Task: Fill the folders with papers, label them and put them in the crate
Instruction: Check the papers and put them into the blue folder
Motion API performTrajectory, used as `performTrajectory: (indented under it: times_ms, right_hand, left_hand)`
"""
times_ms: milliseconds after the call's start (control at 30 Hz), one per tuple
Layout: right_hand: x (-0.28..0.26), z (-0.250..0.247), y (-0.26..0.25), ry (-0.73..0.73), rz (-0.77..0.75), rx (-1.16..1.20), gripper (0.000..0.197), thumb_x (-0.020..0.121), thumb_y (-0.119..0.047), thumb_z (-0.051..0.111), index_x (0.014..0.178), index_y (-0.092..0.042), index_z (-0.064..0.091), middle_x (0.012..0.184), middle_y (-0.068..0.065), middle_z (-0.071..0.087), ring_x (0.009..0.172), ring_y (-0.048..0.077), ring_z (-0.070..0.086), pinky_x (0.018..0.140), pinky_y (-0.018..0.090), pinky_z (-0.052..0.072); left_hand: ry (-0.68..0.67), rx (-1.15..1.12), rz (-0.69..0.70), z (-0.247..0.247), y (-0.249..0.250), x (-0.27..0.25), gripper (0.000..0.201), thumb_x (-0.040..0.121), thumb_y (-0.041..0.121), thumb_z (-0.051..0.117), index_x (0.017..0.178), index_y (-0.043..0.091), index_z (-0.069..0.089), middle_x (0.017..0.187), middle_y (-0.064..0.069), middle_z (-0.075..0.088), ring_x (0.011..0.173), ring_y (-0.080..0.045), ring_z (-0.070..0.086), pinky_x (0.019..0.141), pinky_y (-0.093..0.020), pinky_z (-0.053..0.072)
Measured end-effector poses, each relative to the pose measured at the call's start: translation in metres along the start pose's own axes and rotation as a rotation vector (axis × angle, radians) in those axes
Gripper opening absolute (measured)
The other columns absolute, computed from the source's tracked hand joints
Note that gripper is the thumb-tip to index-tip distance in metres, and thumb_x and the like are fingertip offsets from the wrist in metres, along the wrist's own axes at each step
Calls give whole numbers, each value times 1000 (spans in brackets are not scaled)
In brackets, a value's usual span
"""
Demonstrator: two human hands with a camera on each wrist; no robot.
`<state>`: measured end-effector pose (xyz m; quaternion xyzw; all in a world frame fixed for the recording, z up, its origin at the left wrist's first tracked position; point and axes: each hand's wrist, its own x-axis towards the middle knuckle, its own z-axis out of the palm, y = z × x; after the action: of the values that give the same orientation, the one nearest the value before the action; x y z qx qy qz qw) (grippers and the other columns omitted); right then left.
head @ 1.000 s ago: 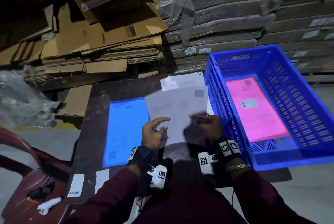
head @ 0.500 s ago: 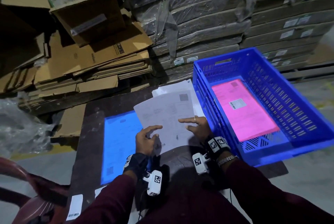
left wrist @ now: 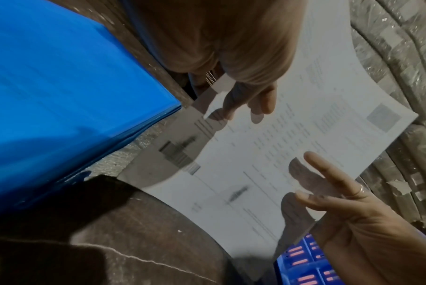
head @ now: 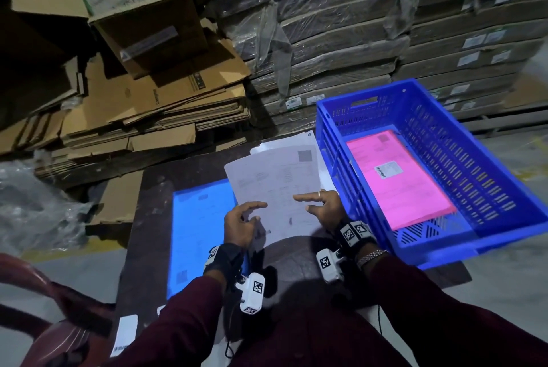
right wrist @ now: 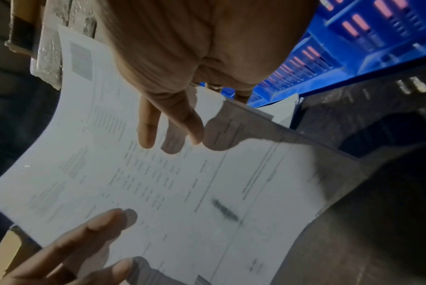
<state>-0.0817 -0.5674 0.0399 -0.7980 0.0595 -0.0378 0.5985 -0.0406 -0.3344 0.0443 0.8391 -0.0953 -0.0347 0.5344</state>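
A white printed sheet [head: 275,189] hangs curved just above the dark table [head: 148,233], between my two hands. My left hand [head: 252,212] pinches its near-left edge, thumb and forefinger on top. My right hand [head: 305,203] pinches the near-right edge, forefinger stretched across the print. The wrist views show the same sheet [left wrist: 292,135] [right wrist: 145,183] with both hands on it. A blue folder [head: 201,224] lies flat on the table left of the sheet. More white papers [head: 299,141] lie beyond it. The blue crate [head: 504,236] at the right contains a labelled pink folder [head: 394,186].
White barcode labels [head: 126,334] lie on the table's near-left corner. Flattened cardboard boxes [head: 154,106] and wrapped flat packs [head: 341,49] are stacked behind the table. A red chair [head: 59,322] stands at the near left, with crumpled plastic wrap [head: 32,203] beyond it.
The sheet has turned a little, and its far-left corner now reaches over the blue folder. Both hands kept their grip. The head view has tilted upward.
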Motion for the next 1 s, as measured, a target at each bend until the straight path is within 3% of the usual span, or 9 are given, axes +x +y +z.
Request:
performTrajectory:
  times_ms: [167,300,400,567,633,700,767,900,1000]
  right_hand:
    - [0,1,-12,-4,-41,41,44,78,19,55,107,-6,76,112,1,69,110,2,61,98,2,37]
    - [-1,5,-14,-33,7,11,44,77,20,53,104,-6,77,115,7,69,107,7,62,89,-7,31]
    - [0,6,-21,-44,68,-16,45,79,18,51,102,-10,78,109,3,69,99,-9,56,83,-9,30]
    - [3,5,-34,-17,27,-59,47,77,19,50,99,-11,79,97,0,71,91,-21,56,82,-5,33]
    - [1,4,-35,-39,50,-105,45,78,19,50,99,-9,79,89,-11,66,85,-21,55,81,2,39]
    - [-1,3,-37,-76,69,-175,44,78,19,50,99,-7,79,84,-19,59,86,-11,57,92,14,42]
    - [-3,5,-37,-103,67,-219,45,78,19,49,98,-8,79,80,-19,58,92,0,55,103,23,37]
    - [-4,5,-41,-74,23,-124,43,77,19,50,96,-7,79,82,-19,63,85,-17,57,105,27,38]
    - [-5,7,-44,-71,-1,-40,41,76,22,51,95,-2,78,86,-6,71,84,-21,57,98,17,39]
  left_hand:
    - [57,-66,29,-5,8,3,38,79,-18,60,93,15,75,115,-5,70,116,-15,60,92,-9,47]
    - [63,-51,4,-5,7,-4,41,78,-22,55,91,12,75,116,-8,69,114,-18,60,85,-3,44]
    - [68,-45,1,-6,5,-10,45,75,-25,50,89,11,75,114,-8,69,112,-18,60,85,-3,44]
    - [159,-81,0,-5,8,-20,50,71,-25,43,87,10,75,107,-5,71,106,-1,60,84,-9,47]
    - [161,-56,-26,-1,-1,-22,56,67,-24,41,87,15,75,106,-2,70,104,-9,61,83,-13,49]
    - [119,-18,-28,7,-11,-24,66,58,-22,33,89,19,73,95,5,70,90,-18,61,77,-21,51]
    - [136,22,-58,14,-15,-31,69,53,-21,29,89,18,73,91,6,70,81,-17,58,74,-15,46]
    - [213,34,-28,11,-9,-36,63,58,-22,33,88,19,73,99,8,72,95,-10,64,87,-22,48]
    - [225,82,-16,4,-3,-39,57,64,-20,38,84,20,74,95,9,73,75,-4,61,68,-22,43]
